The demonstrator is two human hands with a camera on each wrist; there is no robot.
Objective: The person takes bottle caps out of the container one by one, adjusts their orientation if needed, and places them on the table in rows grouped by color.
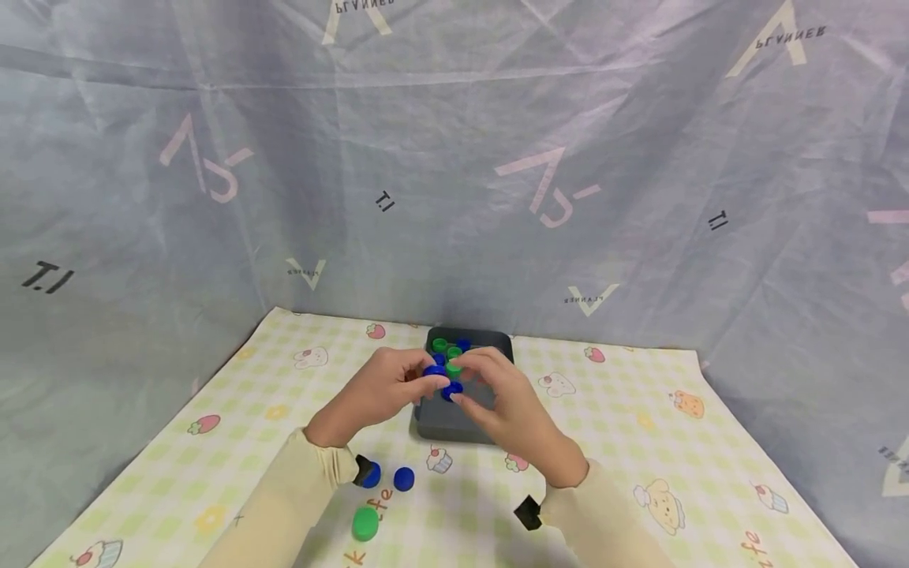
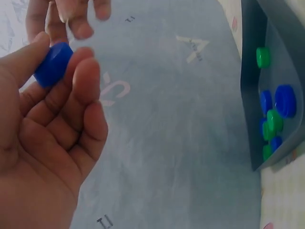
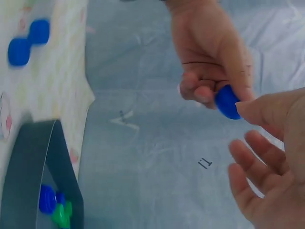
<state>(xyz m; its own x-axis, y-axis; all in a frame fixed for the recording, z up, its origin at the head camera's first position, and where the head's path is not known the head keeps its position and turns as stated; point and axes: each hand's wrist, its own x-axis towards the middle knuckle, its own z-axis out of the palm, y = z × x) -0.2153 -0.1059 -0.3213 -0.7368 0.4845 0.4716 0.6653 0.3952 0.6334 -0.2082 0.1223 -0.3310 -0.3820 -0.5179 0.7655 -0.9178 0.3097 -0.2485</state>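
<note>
My left hand (image 1: 379,390) pinches a blue bottle cap (image 2: 54,64) between thumb and fingers, above the dark grey tray (image 1: 454,422). Facing it, my right hand (image 1: 507,398) is held with fingers apart and loosely bent. Its thumb tip overlaps the edge of the pinched cap in the right wrist view, while the left wrist view shows its fingertips just beyond the cap. Inside the tray lie several green and blue caps, among them a larger blue cap (image 2: 286,101) with a raised rim and a green cap (image 2: 263,57) set apart. The hands partly hide these in the head view.
On the checked tablecloth (image 1: 277,473), near the left forearm, are two blue caps, one at the sleeve (image 1: 371,475) and another blue cap (image 1: 404,479) beside it. A green cap (image 1: 365,523) lies closer to the front. A grey printed curtain (image 1: 454,197) hangs behind the table.
</note>
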